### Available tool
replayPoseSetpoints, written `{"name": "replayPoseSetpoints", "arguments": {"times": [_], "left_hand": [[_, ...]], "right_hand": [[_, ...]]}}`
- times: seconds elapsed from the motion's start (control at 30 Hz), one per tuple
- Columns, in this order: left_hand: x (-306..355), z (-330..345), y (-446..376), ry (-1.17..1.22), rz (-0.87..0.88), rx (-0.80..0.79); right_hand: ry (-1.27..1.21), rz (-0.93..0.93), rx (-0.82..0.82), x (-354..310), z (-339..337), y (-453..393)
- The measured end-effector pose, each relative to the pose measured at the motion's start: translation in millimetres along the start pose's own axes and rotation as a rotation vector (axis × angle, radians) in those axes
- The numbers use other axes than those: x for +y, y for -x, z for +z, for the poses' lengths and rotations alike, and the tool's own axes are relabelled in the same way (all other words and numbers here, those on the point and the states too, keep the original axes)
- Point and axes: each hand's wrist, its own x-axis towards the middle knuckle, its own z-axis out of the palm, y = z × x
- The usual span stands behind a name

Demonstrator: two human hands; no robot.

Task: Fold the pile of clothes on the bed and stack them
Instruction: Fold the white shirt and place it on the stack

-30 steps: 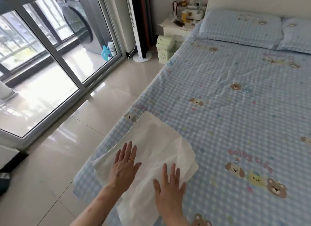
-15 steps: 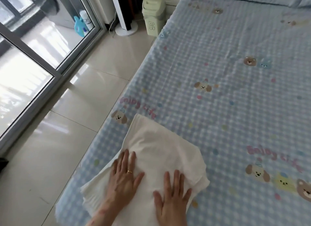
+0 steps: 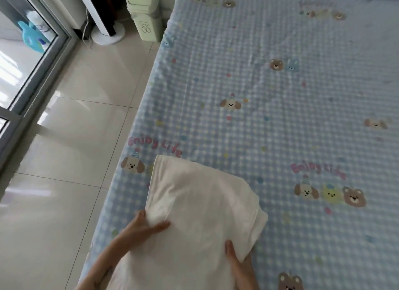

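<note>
A white folded garment [image 3: 200, 205] lies at the near left corner of the bed [image 3: 280, 117], which has a blue checked sheet with bear and puppy prints. My left hand [image 3: 143, 226] grips the garment's left edge, thumb on top and fingers tucked under the cloth. My right hand [image 3: 234, 257] holds the garment's right near corner, thumb on top and fingers hidden beneath the fabric. The near part of the garment is lifted off the sheet toward me. No other clothes are in view.
The bed's left edge runs along a glossy tiled floor [image 3: 64, 160]. A pale green bin [image 3: 144, 15] stands at the bed's far left side, with a white fan base [image 3: 108, 32] beside it. A glass sliding door [image 3: 26, 63] is on the left.
Both hands went from pressing flat on top of the garment to gripping its left and right edges. The near part of the garment has come up. The view tilted further down.
</note>
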Motion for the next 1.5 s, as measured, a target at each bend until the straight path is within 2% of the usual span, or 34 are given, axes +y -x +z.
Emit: {"name": "replayPoseSetpoints", "arguments": {"times": [0.17, 0.3, 0.4, 0.6, 0.73, 1.07, 1.3, 1.5], "left_hand": [[-9.0, 11.2, -7.4, 0.271, 0.077, -0.189], [-8.5, 14.5, -5.9, 0.302, 0.129, -0.252], [-12.5, 13.7, -7.6, 0.286, 0.097, -0.222], [-13.0, 19.2, -7.1, 0.225, 0.036, -0.042], [-6.7, 21.1, -2.3, 0.27, 0.14, -0.071], [5.2, 27.1, 18.3, 0.271, 0.201, -0.077], [31.9, 47.8, 56.3, 0.306, 0.301, -0.101], [71.6, 94.3, 98.5, 0.289, 0.383, -0.108]], "right_hand": [[-0.107, 0.009, -0.043, -3.1, 4.2, 4.7], [-0.069, -0.01, -0.045, 0.8, 3.3, 5.4], [-0.049, -0.013, -0.018, 2.7, 5.3, 8.3], [-0.024, -0.046, 0.104, 1.8, 13.6, 16.8], [0.023, -0.021, 0.215, 2.7, 13.7, 23.6], [0.034, -0.072, 0.238, 9.1, 3.4, 28.4], [-0.084, -0.131, 0.238, 0.8, -42.5, 37.8], [-0.123, -0.182, 0.271, -9.5, -114.5, 48.3]]}}
